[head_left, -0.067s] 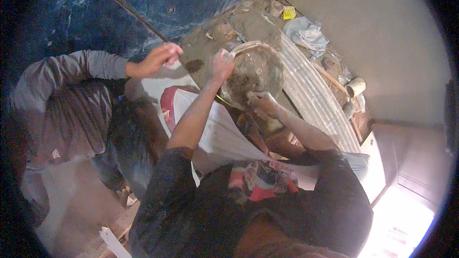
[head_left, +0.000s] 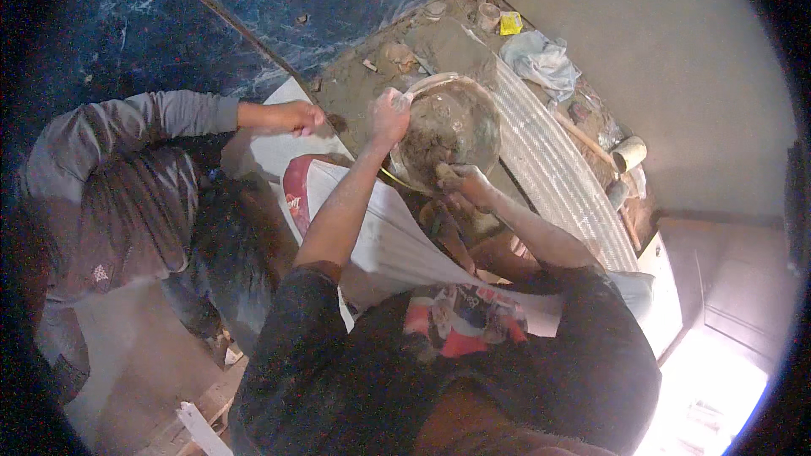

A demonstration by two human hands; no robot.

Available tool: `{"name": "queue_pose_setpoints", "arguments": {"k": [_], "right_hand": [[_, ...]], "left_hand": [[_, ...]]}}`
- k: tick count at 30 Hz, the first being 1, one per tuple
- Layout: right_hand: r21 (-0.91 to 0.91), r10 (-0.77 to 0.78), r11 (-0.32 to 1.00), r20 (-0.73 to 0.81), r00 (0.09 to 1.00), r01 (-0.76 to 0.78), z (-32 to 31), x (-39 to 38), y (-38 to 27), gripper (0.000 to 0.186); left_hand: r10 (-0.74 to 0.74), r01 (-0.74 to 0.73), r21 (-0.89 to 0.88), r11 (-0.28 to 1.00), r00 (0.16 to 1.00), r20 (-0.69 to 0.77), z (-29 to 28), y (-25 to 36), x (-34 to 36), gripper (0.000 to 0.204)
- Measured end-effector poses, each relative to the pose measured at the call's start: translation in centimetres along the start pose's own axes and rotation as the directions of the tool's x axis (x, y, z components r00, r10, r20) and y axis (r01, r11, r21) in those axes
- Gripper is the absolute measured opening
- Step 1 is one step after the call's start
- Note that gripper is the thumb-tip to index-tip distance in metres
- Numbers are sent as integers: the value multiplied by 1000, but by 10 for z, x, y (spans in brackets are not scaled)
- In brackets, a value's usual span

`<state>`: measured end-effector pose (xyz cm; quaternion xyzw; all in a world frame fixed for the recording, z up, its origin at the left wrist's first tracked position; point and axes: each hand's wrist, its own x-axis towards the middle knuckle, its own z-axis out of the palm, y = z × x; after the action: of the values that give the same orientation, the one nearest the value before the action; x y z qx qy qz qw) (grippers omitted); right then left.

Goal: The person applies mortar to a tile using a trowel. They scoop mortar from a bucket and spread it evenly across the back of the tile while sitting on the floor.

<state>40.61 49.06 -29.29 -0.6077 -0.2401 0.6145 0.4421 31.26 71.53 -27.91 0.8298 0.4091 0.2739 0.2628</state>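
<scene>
Head view: on my feed, the left hand (head_left: 391, 118) clamps the left rim of a mud-smeared bucket (head_left: 484, 121) just beside a pale ribbed strip (head_left: 553, 152); apart from it, the right hand (head_left: 467, 186) curls at the bucket's near edge, its grip unclear to me.

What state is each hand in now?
Left hand: closed on the rim of the bucket.
Right hand: closed at its near side; what it holds cannot be told.
</scene>
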Motion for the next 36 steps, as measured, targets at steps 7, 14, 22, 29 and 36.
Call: {"name": "queue_pose_setpoints", "arguments": {"k": [7,14,22,29,36], "right_hand": [[53,79,995,27,996,-81,-12,-22,-18,20],[-46,-158,986,49,986,160,-25,-15,-15,17],[-109,-76,991,10,997,76,-49,-31,-75,24],[-624,-420,765,-294,859,160,-147,-5,-36,26],[-910,-647,416,-295,703,1,-142,-3,-60,39]], "left_hand": [[-29,34,-52,998,996,84,-5,-10,10,31],[-224,225,-8,974,971,83,-2,-51,21,33],[-250,267,226,937,963,-99,12,-146,24,37],[-296,292,179,940,955,-6,-12,-89,16,37],[-366,363,163,917,930,-13,-13,-107,25,37]]}}
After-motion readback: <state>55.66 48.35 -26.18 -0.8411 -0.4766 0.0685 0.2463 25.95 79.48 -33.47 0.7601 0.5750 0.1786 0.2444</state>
